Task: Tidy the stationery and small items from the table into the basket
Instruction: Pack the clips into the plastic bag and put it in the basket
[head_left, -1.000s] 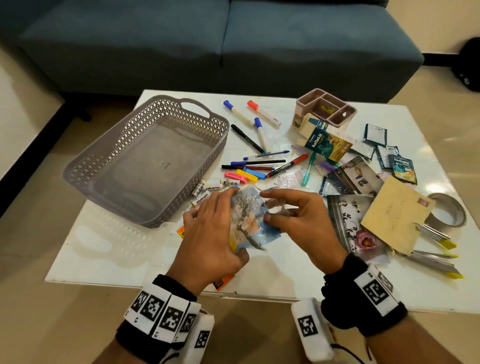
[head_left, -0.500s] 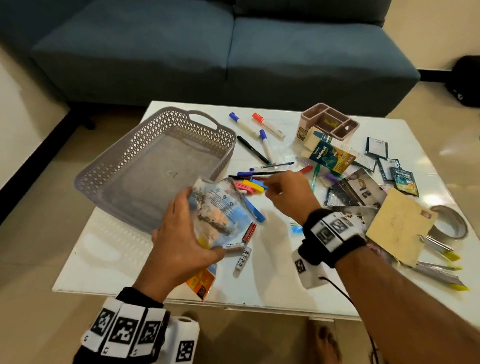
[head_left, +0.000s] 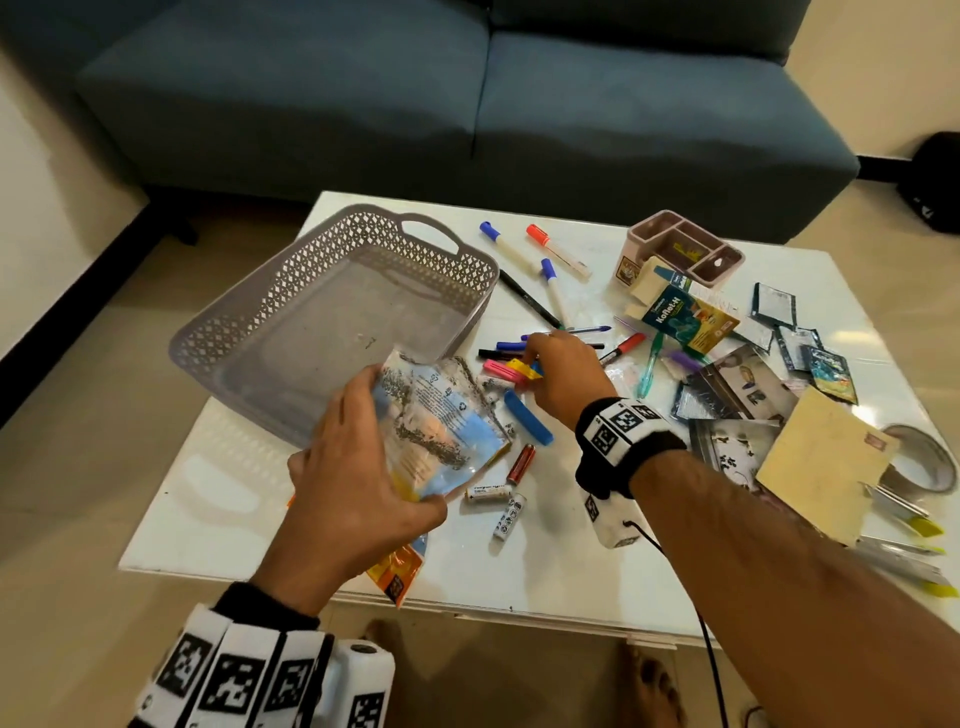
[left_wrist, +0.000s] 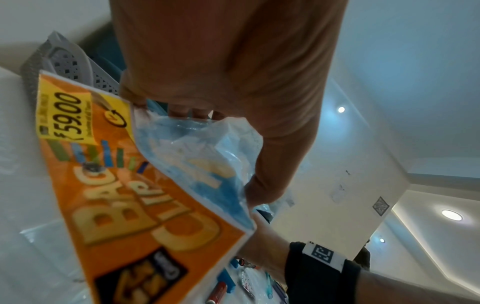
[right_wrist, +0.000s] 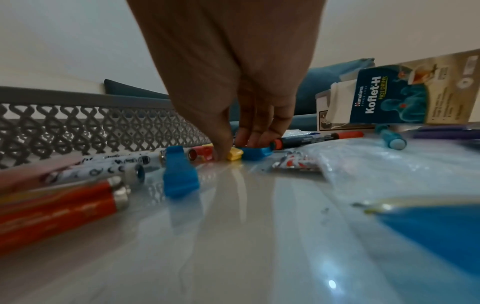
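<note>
A grey lattice basket (head_left: 234, 327) stands on the left of the white table (head_left: 218, 525), with nothing inside it. My left hand (head_left: 358, 478) grips a crumpled clear packet (head_left: 441, 431) with an orange "Bag Clips" card (left_wrist: 155, 226), held over the basket's near right corner. My right hand (head_left: 532, 364) reaches down to a row of pink, yellow and blue clips; thumb and fingers (right_wrist: 249, 137) pinch the yellow clip (right_wrist: 235, 154). A loose blue clip (head_left: 527, 423) and a red battery (head_left: 521, 462) lie just in front, next to white batteries (head_left: 488, 491).
Markers and pens (head_left: 556, 291) lie right of the basket. Further right are a pink organiser (head_left: 685, 254), a Koflet-H box (head_left: 685, 322), sachets, photos, a tan envelope (head_left: 826, 467) and a tape roll (head_left: 930, 462). A blue sofa (head_left: 467, 104) stands behind the table.
My right hand let go of the packet and reached forward to the coloured clips. My left hand lifted the packet alone toward the basket.
</note>
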